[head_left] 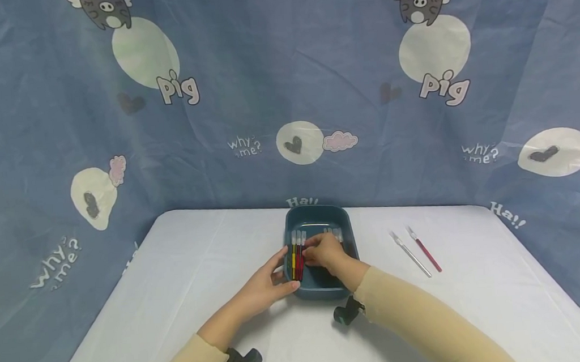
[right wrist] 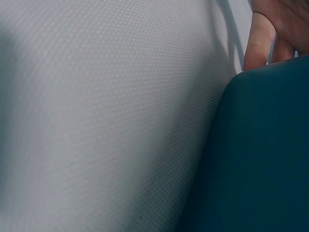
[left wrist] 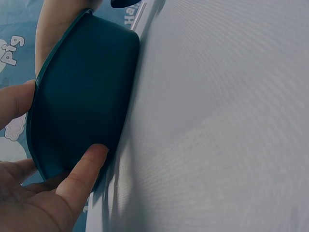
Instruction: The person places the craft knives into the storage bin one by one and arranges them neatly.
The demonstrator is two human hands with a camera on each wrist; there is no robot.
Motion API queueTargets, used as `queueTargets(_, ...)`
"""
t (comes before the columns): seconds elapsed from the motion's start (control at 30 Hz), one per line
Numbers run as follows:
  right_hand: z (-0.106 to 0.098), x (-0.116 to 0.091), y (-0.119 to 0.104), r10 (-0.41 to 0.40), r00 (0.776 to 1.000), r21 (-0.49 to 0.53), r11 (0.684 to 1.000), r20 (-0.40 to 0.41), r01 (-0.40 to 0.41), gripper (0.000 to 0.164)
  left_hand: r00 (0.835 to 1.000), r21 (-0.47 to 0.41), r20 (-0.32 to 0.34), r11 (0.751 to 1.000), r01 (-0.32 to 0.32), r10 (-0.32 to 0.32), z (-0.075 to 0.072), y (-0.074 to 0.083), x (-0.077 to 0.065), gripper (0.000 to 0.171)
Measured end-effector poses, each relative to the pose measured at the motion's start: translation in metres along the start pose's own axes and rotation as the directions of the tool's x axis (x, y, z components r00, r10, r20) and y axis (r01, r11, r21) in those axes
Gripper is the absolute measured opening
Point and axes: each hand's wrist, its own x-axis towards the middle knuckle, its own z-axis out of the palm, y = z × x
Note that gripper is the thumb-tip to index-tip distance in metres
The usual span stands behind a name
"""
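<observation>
A dark teal tray (head_left: 318, 214) stands on the white table. Along its left side lie several slim pen-shaped tools (head_left: 297, 258) with clear caps, yellow, red and dark in body. More clear-capped tools (head_left: 337, 234) lie at the right inside, partly behind my right hand. My left hand (head_left: 261, 288) touches the tray's left side with spread, fairly straight fingers; the thumb reaches its front corner. In the left wrist view, fingertips (left wrist: 99, 152) rest against the outer wall. My right hand (head_left: 326, 252) reaches into the tray, bent fingertips beside the left bundle. What lies between them is hidden.
Right of the tray, a silver tool (head_left: 410, 254) and a red tool (head_left: 425, 250), both clear-capped, lie slanted on the white table (head_left: 213, 249). A blue printed cloth (head_left: 242, 94) hangs behind the table. The right forearm crosses the tray's front right corner.
</observation>
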Motion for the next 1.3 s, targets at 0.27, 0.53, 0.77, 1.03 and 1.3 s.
queueTargets(0.27, -0.001, 0.001, 0.0, -0.001, 1.0, 0.039, 0.999, 0.001, 0.001, 0.026, 1.0, -0.008, -0.009, 1.0, 0.0, 0.0, 0.0, 0.003, -0.003, 0.088)
queueTargets(0.53, -0.005, 0.001, 0.0, -0.056, 0.998, 0.053, 0.997, -0.014, 0.057, 0.027, 1.0, 0.004, -0.002, 1.0, 0.004, -0.004, 0.0, 0.001, -0.003, 0.088)
queueTargets(0.77, -0.011, -0.002, -0.007, -0.109, 0.994, 0.05, 0.993, -0.024, 0.11, 0.028, 1.0, 0.017, -0.013, 1.0, 0.001, -0.001, 0.001, 0.002, -0.003, 0.088)
queueTargets(1.03, -0.025, -0.013, -0.023, -0.166, 0.986, 0.03, 0.986, -0.024, 0.167, 0.025, 1.0, 0.013, -0.024, 1.0, -0.008, 0.008, 0.001, 0.008, -0.005, 0.087)
queueTargets(1.3, -0.047, -0.029, -0.03, -0.246, 0.969, -0.062, 0.967, -0.005, 0.246, 0.024, 1.0, 0.012, -0.028, 1.0, -0.008, 0.009, 0.001, 0.006, -0.003, 0.087)
